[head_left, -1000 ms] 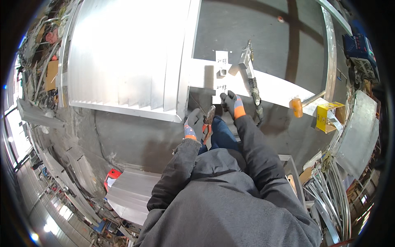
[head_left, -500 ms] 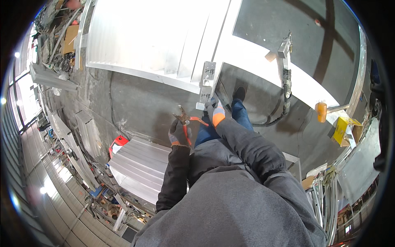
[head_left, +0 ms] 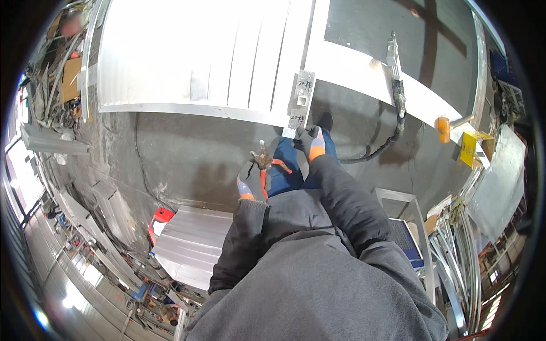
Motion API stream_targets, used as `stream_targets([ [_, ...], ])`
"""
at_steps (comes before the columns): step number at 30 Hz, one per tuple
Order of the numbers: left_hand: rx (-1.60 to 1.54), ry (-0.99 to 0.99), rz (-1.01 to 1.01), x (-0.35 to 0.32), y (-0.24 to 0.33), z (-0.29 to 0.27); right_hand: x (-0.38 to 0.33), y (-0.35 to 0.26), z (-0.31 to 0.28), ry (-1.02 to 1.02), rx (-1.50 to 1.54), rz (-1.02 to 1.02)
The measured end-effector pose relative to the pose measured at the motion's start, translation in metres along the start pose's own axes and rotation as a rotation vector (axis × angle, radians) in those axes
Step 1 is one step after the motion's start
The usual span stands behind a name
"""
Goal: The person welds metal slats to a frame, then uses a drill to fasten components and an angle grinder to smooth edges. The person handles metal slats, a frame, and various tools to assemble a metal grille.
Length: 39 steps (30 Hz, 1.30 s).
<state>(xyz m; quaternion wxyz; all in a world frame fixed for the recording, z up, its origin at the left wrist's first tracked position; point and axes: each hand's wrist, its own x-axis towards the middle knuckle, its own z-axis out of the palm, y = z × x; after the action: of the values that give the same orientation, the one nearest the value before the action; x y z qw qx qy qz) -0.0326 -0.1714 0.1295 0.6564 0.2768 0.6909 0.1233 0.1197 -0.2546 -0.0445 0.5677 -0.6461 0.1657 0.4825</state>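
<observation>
My left hand (head_left: 248, 184), in a grey glove with an orange and pale cuff, is closed round one handle of red-handled pliers (head_left: 264, 161). Their handles are spread and the worn metal jaws gape. A flat metal strip (head_left: 298, 101) with dark handwriting and a small square hole lies by the near corner of a bright ribbed metal panel (head_left: 187, 68). Gloved in grey and orange, my right hand (head_left: 311, 143) is closed at the near end of that strip; its fingertips are partly hidden.
A dark cable with a metal-ended torch (head_left: 396, 91) crosses the white frame at right. Beyond it are an orange-headed mallet (head_left: 443, 129) and a yellow box (head_left: 469, 149). Stacked ribbed panels (head_left: 190, 241) lie at lower left, beside a red object (head_left: 163, 215). Metal lengths (head_left: 455, 267) stand at lower right.
The view has shifted and turned slightly. The pliers sit a little closer to my legs, with their jaws turned. My right hand stays at the strip's near end.
</observation>
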Motion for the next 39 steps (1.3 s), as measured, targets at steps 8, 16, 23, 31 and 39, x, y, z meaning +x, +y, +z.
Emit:
stream_targets([
  [8, 0.182, -0.325, 0.105, 0.020, 0.017, 0.027, -0.101, -0.082, -0.029, -0.235, -0.369, -0.358],
  [16, 0.247, -0.373, 0.180, 0.010, 0.010, 0.098, -0.131, -0.119, -0.023, -0.367, -0.148, -0.235],
  [23, 0.042, -0.393, 0.036, -0.028, 0.067, 0.130, -0.125, -0.166, -0.081, -0.145, -0.123, -0.163],
  [31, -0.093, -0.585, -0.055, -0.034, 0.032, 0.176, -0.131, -0.201, -0.101, -0.066, -0.434, -0.589],
  [39, 0.045, -0.719, 0.042, -0.014, -0.029, 0.219, -0.100, -0.172, -0.155, 0.122, -0.629, -0.480],
])
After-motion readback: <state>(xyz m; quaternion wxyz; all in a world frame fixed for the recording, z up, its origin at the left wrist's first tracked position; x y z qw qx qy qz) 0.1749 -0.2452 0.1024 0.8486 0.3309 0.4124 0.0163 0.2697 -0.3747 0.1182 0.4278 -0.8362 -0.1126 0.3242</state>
